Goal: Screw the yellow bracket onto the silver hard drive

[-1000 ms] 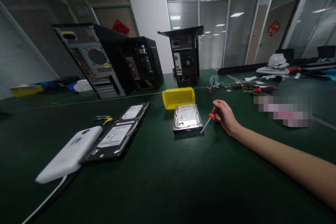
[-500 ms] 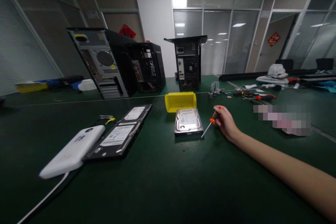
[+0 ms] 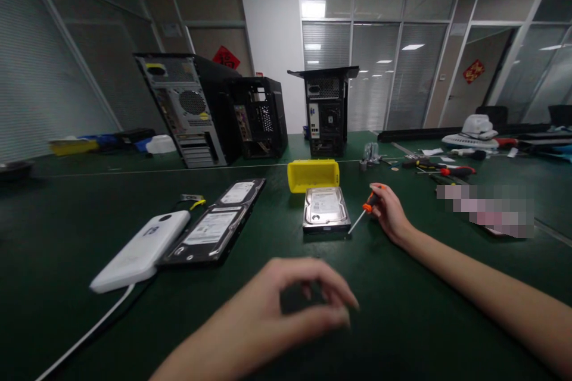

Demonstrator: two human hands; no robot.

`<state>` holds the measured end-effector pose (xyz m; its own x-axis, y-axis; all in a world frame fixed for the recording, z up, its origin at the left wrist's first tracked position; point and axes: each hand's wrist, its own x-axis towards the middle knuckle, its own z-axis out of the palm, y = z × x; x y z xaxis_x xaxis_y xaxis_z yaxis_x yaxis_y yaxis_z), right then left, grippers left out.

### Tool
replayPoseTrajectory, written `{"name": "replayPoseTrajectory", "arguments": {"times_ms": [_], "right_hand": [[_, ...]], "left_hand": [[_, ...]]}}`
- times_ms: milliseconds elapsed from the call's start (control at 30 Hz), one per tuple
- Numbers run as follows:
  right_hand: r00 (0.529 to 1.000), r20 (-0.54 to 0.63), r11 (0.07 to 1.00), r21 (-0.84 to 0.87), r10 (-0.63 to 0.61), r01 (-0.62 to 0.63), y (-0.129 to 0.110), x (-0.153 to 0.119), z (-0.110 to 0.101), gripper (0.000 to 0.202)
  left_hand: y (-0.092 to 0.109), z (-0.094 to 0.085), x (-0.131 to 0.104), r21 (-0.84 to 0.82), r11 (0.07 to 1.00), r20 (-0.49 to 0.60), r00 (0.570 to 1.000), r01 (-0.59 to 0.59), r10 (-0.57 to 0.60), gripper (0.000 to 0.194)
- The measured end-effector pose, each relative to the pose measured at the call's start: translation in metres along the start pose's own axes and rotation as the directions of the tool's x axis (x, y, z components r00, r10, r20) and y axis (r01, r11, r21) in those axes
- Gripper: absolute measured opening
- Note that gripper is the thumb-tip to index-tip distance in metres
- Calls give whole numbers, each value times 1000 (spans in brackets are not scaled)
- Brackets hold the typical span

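Observation:
My right hand (image 3: 391, 214) grips the orange-and-black handle of a screwdriver (image 3: 369, 207). Its shaft slants down left, and the tip is at the front right corner of a silver hard drive (image 3: 326, 208). That drive lies label up in front of a yellow plastic box (image 3: 313, 177), which rests on its side. Nearer to me, my left hand (image 3: 290, 303) is over the table, slightly blurred. Its fingers and thumb curve around a gap, with nothing visible between them.
Left of the drive lie two more hard drives (image 3: 210, 227) in a row, beside a white power-bank-like device (image 3: 143, 250) with a white cable. Computer cases (image 3: 192, 113) stand at the back. Loose tools (image 3: 456, 171) and a partly blurred-out object (image 3: 487, 208) lie to the right.
My left hand has come into view from below. The whole scene has shifted slightly right in the picture. My right hand still holds the screwdriver by the drive's corner.

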<state>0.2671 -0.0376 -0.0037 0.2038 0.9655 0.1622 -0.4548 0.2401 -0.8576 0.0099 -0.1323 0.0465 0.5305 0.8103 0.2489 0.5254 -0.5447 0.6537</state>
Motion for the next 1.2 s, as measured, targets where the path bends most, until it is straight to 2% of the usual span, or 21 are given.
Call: {"name": "replayPoseTrajectory", "arguments": {"times_ms": [67,133,167,200,300,333,400,467,500,567,700,900,1200], "right_hand": [[1000,-1,1000,9,5,-5,2,1,-2,30],[1000,0,1000,17,12,-12,3,2,-4,30],[1000,0,1000,21,14,-14,3,2,-5,30],[1000,-2,1000,24,15,-15,4,2,-5,30],[1000,-10,1000,25,19,-19,2,1,-5,30],[1000,-11,1000,22,21,-20,2,1,-4,30],[1000,-9,1000,11,24,-23,1,-1,-4,29],[1000,-4,1000,-1,25,-26,0,-2,-3,29],[1000,-2,1000,-7,27,-27,0,-3,-3,29],[1000,2,999,-16,29,-29,1,-3,-3,29],[1000,10,999,-24,27,-27,3,-1,-2,27],[999,20,999,-32,34,-34,0,-2,2,25],[998,28,998,-25,50,-49,1,-1,1,24]], "left_hand": [[17,-14,11,66,997,51,998,43,-46,17],[15,-22,23,168,983,1,998,68,-69,19],[9,-24,30,204,977,-27,998,58,-53,19],[0,-24,37,217,976,-4,1000,27,-27,19],[-26,-19,58,108,992,177,983,-65,45,22],[-32,-17,64,74,995,186,981,-71,56,23],[-37,-15,71,13,998,75,995,-64,63,25],[-39,-15,73,-3,999,-38,998,-52,52,28],[-39,-14,71,6,999,-52,997,-48,48,29],[-39,-14,65,42,996,-11,997,-74,74,27],[-37,-14,54,103,975,139,973,-197,182,18],[-39,-20,56,205,941,266,941,-269,211,19],[-51,-13,53,237,932,238,946,-274,218,22]]}}
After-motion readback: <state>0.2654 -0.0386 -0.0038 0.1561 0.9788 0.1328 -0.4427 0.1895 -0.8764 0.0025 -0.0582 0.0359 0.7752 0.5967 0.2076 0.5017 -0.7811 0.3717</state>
